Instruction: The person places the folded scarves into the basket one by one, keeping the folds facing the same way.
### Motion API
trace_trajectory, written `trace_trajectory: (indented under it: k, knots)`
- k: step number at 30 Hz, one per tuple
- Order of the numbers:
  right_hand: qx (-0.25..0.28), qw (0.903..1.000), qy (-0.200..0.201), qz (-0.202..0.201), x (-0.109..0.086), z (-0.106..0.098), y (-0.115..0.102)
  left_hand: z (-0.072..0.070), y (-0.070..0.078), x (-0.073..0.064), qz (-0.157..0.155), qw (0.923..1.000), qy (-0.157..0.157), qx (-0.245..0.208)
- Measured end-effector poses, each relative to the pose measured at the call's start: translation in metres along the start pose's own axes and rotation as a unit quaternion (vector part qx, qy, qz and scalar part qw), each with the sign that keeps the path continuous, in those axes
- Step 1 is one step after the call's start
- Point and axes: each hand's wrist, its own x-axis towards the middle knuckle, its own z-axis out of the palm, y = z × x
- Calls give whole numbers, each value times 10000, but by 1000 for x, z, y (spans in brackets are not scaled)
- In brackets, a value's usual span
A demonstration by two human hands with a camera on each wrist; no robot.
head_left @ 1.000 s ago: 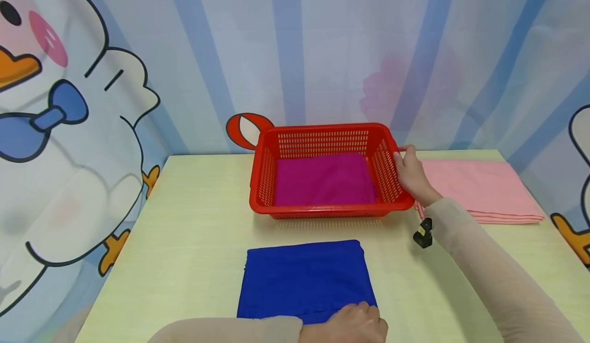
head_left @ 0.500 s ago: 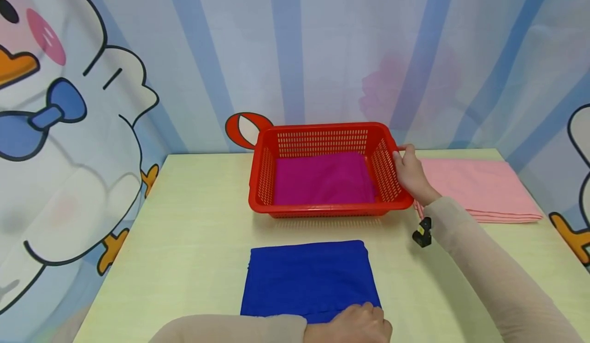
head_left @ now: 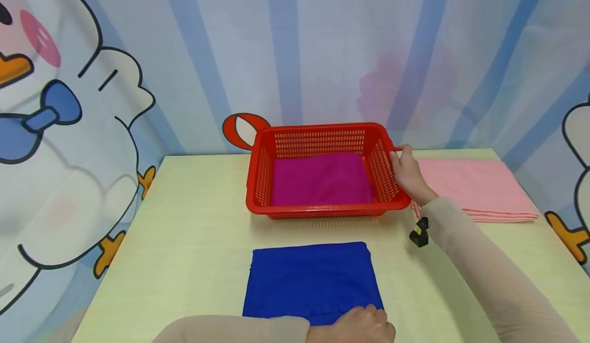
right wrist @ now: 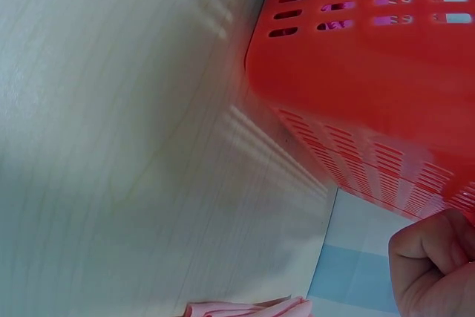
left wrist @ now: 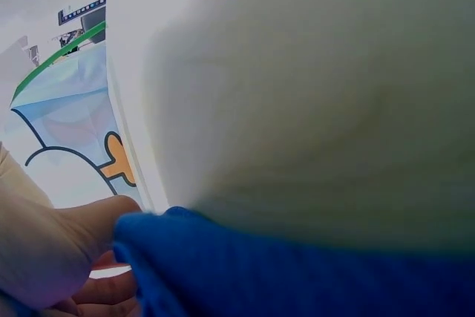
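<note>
A folded blue cloth lies flat near the front of the table. At its lower right corner is my left hand; in the left wrist view, its thumb and fingers pinch the edge of that blue fabric. Farther back stands a red plastic basket with slotted walls, and a folded magenta cloth lies in it. My right hand grips the basket's right rim. From the right wrist, the curled fingers show at the basket's edge.
To the right of the basket lies a folded pink cloth, partly behind my right hand. A small black device hangs by my right wrist. A printed cartoon curtain rises behind the pale table.
The blue cloth and my left hand have slid slightly to the right. My right hand keeps its grip on the basket, which stays in place; the head view has turned a little.
</note>
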Motion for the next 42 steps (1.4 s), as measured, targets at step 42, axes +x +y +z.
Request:
trace_trajectory:
  k: [42]
  knots:
    - [17,10000,75,34,3,0,3,0,3,17,16,9975,-318,-625]
